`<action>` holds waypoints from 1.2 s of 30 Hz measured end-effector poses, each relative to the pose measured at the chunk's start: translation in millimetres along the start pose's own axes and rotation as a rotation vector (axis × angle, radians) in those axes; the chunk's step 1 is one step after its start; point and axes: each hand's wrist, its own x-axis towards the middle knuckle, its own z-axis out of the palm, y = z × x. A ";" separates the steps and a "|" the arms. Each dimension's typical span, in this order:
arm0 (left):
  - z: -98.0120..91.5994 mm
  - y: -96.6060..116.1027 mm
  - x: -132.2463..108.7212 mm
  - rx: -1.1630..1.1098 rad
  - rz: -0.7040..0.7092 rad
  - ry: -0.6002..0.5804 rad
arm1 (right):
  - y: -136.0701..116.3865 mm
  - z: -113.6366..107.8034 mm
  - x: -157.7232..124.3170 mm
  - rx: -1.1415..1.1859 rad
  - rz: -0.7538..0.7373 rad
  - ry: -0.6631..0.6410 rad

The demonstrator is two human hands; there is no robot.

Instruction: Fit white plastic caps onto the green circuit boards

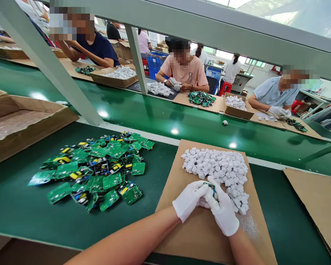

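Note:
Both my hands wear white gloves and meet over a brown cardboard sheet (179,224). A small green circuit board (211,187) shows between them. My left hand (191,197) closes on the board from the left, and my right hand (222,208) presses its fingers on it from the right. Most of the board is hidden by the gloves. Just beyond my hands lies a heap of small white pieces (212,163), which runs down past my right hand. To the left spreads a pile of green circuit boards (110,180) with yellow and black components.
An open cardboard box (30,125) stands at the far left. Another cardboard sheet (320,202) lies at the right. A slanted metal post (49,66) rises at left. Beyond a green conveyor belt (160,117), several people sit with similar boards and white pieces.

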 end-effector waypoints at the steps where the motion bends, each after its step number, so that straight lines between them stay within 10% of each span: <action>1: 0.0 0.5 0.1 -0.014 -0.009 -0.027 | 0.3 -0.6 0.0 0.020 0.015 0.005; 36: 1.3 6.1 -2.2 -0.080 -0.079 -0.108 | -0.2 -3.3 -0.4 0.129 0.168 0.033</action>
